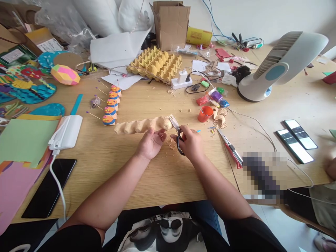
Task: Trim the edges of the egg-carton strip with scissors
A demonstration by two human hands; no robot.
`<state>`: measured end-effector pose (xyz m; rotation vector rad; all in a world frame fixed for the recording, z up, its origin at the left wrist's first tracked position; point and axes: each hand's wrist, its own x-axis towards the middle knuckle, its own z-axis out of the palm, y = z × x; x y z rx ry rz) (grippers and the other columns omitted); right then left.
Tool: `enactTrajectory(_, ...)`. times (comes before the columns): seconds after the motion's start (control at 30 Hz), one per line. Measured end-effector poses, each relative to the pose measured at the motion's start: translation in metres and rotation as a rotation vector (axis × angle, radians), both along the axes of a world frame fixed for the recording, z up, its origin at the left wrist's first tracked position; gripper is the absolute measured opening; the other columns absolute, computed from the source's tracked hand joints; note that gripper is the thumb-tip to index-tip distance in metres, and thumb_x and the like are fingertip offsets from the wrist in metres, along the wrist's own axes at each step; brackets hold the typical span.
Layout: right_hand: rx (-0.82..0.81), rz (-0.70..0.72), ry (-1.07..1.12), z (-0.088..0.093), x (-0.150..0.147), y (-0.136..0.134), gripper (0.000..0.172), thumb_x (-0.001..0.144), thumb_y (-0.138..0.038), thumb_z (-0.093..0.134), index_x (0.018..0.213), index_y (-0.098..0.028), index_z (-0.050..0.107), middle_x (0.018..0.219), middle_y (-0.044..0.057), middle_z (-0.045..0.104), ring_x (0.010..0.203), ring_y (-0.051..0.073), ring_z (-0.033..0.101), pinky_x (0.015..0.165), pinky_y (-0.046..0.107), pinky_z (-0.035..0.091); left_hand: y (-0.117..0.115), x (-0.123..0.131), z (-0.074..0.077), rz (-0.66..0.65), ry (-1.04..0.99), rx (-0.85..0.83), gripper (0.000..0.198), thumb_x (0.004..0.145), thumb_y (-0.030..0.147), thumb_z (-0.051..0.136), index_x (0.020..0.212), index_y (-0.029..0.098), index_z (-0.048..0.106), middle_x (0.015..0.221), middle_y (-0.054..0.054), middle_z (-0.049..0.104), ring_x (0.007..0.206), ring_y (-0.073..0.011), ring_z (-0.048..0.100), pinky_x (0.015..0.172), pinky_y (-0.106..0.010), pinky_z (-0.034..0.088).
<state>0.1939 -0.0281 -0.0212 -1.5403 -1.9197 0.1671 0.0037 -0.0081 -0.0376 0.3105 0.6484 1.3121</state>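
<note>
My left hand (151, 142) holds a tan strip cut from an egg carton (140, 126), its thumb and fingers closed on the near edge. The strip has a row of bumps and reaches left across the table. In my right hand (191, 142) is a pair of scissors (180, 137) with dark handles. Their blades lie at the strip's right end, beside the last bump. Left of the strip stands a painted caterpillar (110, 109) of egg-carton cups in orange and blue, with several purple-tipped sticks.
Scraps and an orange cup (205, 114) lie right of the strip, with a red utility knife (232, 150) nearer me. Phones (299, 134) and a white fan (275, 66) stand farther right. Yellow egg trays (154, 64) and a cardboard box (172, 26) are behind. Coloured paper (21, 143) lies left.
</note>
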Motion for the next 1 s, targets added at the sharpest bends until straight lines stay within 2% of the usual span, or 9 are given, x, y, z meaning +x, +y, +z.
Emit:
enactTrajectory(0.13, -0.106, -0.033, 0.053, 0.000, 0.002, 0.002, 0.036, 0.102, -0.063, 0.068, 0.097, -0.027, 0.069, 0.064, 0.000, 0.064, 0.059, 0.020, 0.056, 0.059, 0.029, 0.034, 0.000, 0.000, 0.002, 0.003, 0.005, 0.021, 0.040, 0.069, 0.040, 0.102, 0.093, 0.020, 0.077, 0.097, -0.004, 0.083, 0.092, -0.0176, 0.078, 0.080, -0.025, 0.061)
enactTrajectory(0.23, -0.223, -0.055, 0.165, 0.002, 0.003, 0.003, 0.037, 0.100, -0.065, 0.067, 0.098, -0.028, 0.068, 0.067, -0.001, 0.064, 0.060, 0.019, 0.055, 0.061, 0.029, 0.035, -0.001, 0.001, 0.004, -0.008, 0.014, 0.058, 0.044, 0.060, 0.041, 0.107, 0.082, 0.021, 0.073, 0.098, -0.003, 0.083, 0.092, -0.0173, 0.077, 0.079, -0.025, 0.062)
enactTrajectory(0.37, -0.369, -0.007, 0.381, 0.003, 0.004, 0.005, 0.042, 0.098, -0.069, 0.064, 0.102, -0.027, 0.065, 0.070, -0.003, 0.061, 0.065, 0.017, 0.054, 0.063, 0.028, 0.036, -0.002, 0.000, 0.005, -0.020, 0.056, 0.105, 0.044, 0.062, 0.044, 0.106, 0.075, 0.021, 0.071, 0.107, -0.004, 0.084, 0.097, -0.0166, 0.077, 0.080, -0.023, 0.062)
enactTrajectory(0.53, -0.405, 0.123, 0.510, 0.003, 0.000, 0.002, 0.043, 0.096, -0.068, 0.064, 0.107, -0.027, 0.058, 0.078, -0.003, 0.057, 0.072, 0.018, 0.055, 0.067, 0.029, 0.039, 0.000, -0.002, -0.002, -0.022, 0.102, 0.143, 0.039, 0.068, 0.045, 0.103, 0.083, 0.022, 0.076, 0.112, -0.004, 0.084, 0.106, -0.0178, 0.077, 0.084, -0.024, 0.061)
enactTrajectory(0.63, -0.405, 0.117, 0.465, 0.005, -0.004, -0.001, 0.042, 0.096, -0.067, 0.063, 0.109, -0.027, 0.057, 0.077, -0.003, 0.056, 0.073, 0.019, 0.055, 0.068, 0.030, 0.038, 0.000, -0.003, -0.005, -0.001, 0.142, 0.169, 0.039, 0.070, 0.045, 0.102, 0.092, 0.024, 0.078, 0.113, -0.004, 0.084, 0.111, -0.0190, 0.077, 0.087, -0.025, 0.060)
enactTrajectory(0.8, -0.397, 0.080, 0.343, 0.009, -0.006, -0.004, 0.042, 0.095, -0.065, 0.063, 0.110, -0.027, 0.059, 0.074, -0.002, 0.057, 0.074, 0.022, 0.056, 0.068, 0.031, 0.036, 0.001, -0.003, -0.006, 0.033, 0.192, 0.204, 0.051, 0.070, 0.044, 0.102, 0.112, 0.026, 0.079, 0.113, -0.004, 0.083, 0.109, -0.0196, 0.077, 0.086, -0.025, 0.059)
enactTrajectory(1.0, -0.461, 0.052, 0.364, 0.012, -0.007, -0.006, 0.040, 0.094, -0.066, 0.064, 0.104, -0.028, 0.058, 0.072, -0.003, 0.058, 0.069, 0.020, 0.055, 0.066, 0.030, 0.036, 0.003, -0.003, -0.006, 0.050, 0.209, 0.207, 0.056, 0.070, 0.044, 0.102, 0.117, 0.028, 0.078, 0.117, -0.004, 0.083, 0.110, -0.0190, 0.077, 0.086, -0.025, 0.058)
